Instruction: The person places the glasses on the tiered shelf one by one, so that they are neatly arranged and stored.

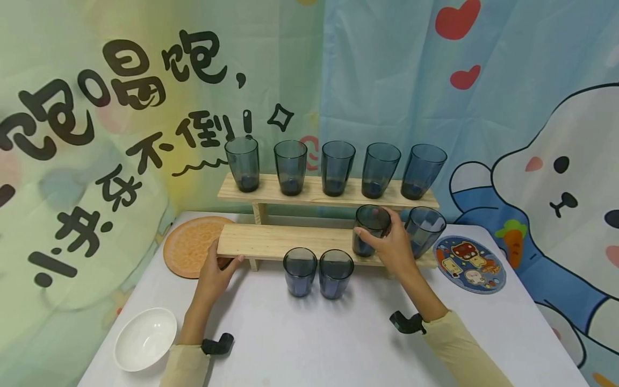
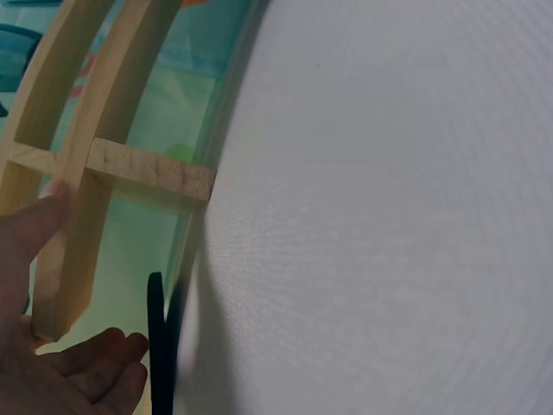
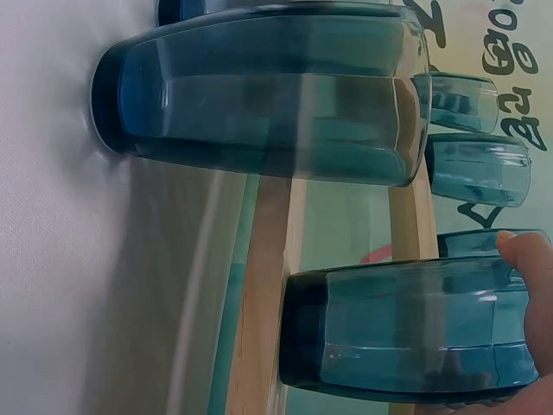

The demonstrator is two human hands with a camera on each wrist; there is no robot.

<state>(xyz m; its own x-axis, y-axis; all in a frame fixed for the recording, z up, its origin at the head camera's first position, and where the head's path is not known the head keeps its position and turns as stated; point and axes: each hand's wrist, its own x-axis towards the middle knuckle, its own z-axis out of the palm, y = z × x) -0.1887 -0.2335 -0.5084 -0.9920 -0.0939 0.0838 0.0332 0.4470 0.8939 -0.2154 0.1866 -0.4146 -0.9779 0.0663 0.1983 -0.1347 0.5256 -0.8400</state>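
My right hand [image 1: 394, 244] grips a blue-tinted drinking glass [image 1: 365, 244] around its upper part; the base is at the lower plank. Beside it, another glass [image 1: 425, 228] stands at the right end of that plank. My left hand [image 1: 213, 274] holds the left end of the two-tier wooden rack [image 1: 285, 239]. In the left wrist view the thumb [image 2: 43, 216] presses the plank's edge, while the other fingers curl loosely past its end. Two glasses, a left one [image 1: 300, 271] and a right one [image 1: 336, 274], stand on the table before the rack.
Several matching glasses [image 1: 338, 169] line the upper plank [image 1: 309, 198]. An orange round mat [image 1: 193, 244] lies left of the rack, a blue patterned mat [image 1: 471, 263] to its right. Near the front left of the white table [image 1: 300, 344] is a white bowl [image 1: 145, 338]. A printed curtain hangs behind.
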